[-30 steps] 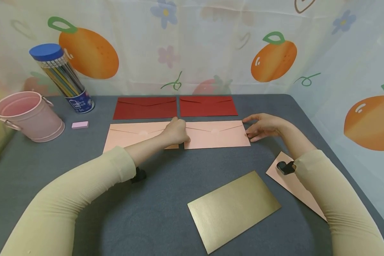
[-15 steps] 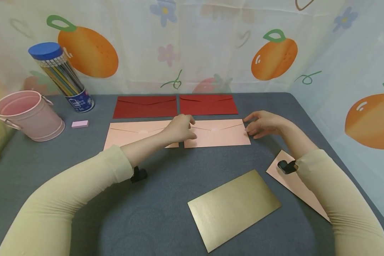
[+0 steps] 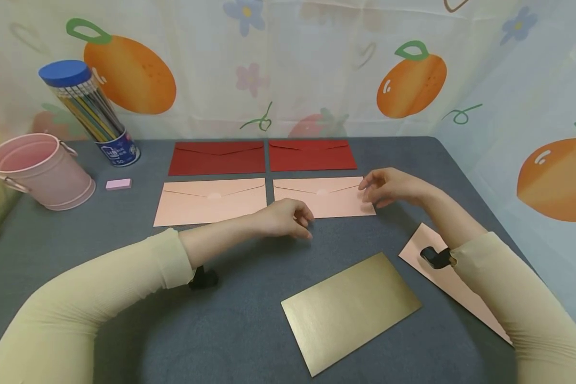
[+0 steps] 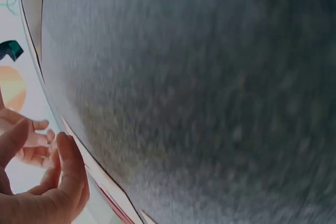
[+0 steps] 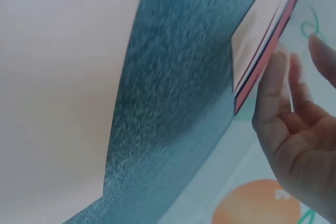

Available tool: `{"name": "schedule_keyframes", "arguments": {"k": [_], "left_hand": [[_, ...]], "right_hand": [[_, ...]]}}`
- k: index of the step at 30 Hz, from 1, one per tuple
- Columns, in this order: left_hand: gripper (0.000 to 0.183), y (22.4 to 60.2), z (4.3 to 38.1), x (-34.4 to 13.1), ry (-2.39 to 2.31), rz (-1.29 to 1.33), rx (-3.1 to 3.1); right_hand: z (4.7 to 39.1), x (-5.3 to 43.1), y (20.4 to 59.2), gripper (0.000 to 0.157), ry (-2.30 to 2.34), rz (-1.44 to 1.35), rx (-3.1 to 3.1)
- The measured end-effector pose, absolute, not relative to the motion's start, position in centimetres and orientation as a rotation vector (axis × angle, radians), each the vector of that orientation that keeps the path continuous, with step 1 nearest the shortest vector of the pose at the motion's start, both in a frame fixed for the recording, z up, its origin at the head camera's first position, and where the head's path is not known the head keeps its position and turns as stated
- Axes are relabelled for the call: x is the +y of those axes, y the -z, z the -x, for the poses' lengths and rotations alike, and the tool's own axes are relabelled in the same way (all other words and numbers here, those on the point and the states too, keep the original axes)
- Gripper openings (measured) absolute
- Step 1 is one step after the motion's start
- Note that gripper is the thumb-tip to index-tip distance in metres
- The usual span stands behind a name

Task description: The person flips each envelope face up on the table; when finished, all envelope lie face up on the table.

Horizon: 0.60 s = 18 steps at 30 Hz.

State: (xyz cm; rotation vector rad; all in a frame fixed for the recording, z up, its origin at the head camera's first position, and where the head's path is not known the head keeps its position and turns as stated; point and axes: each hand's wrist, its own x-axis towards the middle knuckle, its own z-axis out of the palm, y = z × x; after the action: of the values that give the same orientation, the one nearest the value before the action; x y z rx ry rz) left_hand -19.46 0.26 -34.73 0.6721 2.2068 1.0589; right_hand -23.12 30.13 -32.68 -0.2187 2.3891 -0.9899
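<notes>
likely squaring up the pink envelope [image 3: 330, 199], left hand [image 3: 284, 218] and right hand [image 3: 394, 186] relaxed, empty; next probably calls for edge-pinching the gold rectangle [image 3: 351, 314].

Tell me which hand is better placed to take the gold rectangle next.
Left hand, probably: it is empty and nearer the gold rectangle; the right hand is farther back, near a pink envelope.
</notes>
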Motion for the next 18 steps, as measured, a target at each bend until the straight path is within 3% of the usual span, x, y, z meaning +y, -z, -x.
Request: {"name": "schedule_keyframes", "arguments": {"k": [18], "left_hand": [[0.043, 35.8, 14.7, 0.0, -1.084, -0.765, 2.041]], "right_hand": [[18.9, 27.7, 32.8, 0.033, 0.928, 0.586, 2.230]]}}
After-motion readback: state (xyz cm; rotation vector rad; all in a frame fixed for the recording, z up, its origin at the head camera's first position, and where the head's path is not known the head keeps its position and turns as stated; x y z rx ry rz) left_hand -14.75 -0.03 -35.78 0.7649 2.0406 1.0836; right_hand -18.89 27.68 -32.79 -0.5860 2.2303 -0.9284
